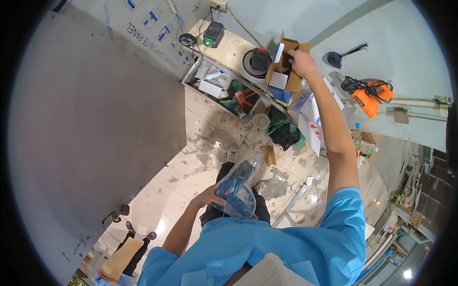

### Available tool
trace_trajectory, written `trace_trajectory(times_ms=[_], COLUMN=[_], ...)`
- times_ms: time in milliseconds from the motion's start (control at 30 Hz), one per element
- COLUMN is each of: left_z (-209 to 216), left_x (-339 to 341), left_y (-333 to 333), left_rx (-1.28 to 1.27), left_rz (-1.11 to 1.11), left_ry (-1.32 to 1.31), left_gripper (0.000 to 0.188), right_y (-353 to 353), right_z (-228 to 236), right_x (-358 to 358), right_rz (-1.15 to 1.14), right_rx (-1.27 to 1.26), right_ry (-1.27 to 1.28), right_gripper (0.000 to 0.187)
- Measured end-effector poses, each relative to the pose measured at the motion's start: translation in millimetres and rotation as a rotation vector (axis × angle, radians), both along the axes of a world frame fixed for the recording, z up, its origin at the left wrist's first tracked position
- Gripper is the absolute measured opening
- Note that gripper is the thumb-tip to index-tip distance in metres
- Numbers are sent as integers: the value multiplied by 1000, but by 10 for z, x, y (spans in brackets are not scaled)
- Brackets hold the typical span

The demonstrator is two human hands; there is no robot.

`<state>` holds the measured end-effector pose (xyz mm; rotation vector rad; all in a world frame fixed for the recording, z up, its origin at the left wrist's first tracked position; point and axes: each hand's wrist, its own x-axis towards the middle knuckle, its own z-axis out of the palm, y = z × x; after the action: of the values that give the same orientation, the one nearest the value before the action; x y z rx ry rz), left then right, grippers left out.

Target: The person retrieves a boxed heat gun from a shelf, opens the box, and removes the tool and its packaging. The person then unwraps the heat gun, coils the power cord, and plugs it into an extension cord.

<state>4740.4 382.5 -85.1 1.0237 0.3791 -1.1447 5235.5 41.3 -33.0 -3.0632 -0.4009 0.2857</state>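
My left hand (208,196) is closed around a blue power tool (237,191) wrapped in a clear plastic bag, held close in front of my body. What kind of power tool it is, the crinkled plastic does not let me make out. Stretched forward, my right hand (302,63) is at the top of an open blue-and-brown cardboard box (280,93) on the bench. Its fingertips dip into the opening between the raised flaps, so their grip is hidden.
On the bench (234,44) stand a battery charger (213,35) with a green light and a round black-and-white object (256,63). An orange power tool (372,97) is by the wall at the right. A grey panel (95,119) fills the left; another person (125,257) stands beyond it.
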Motion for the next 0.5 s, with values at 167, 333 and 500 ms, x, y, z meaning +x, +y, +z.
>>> trace_trajectory(times_ms=[167,333,500], left_z=[212,365,629], left_x=[192,440,622], left_y=[3,-134,-444], left_rx=[139,86,19], left_rz=[-52,-92,-240], left_ry=[-104,-152,-255], left_gripper=[106,102,109], right_y=[-77,-268,-252], right_z=[363,607,550], right_x=[-475,-1986,-3808], right_rz=[-74,-408,-743], right_rx=[651,1155,1418], right_ry=[-265,-97,417], right_gripper=[32,35,39])
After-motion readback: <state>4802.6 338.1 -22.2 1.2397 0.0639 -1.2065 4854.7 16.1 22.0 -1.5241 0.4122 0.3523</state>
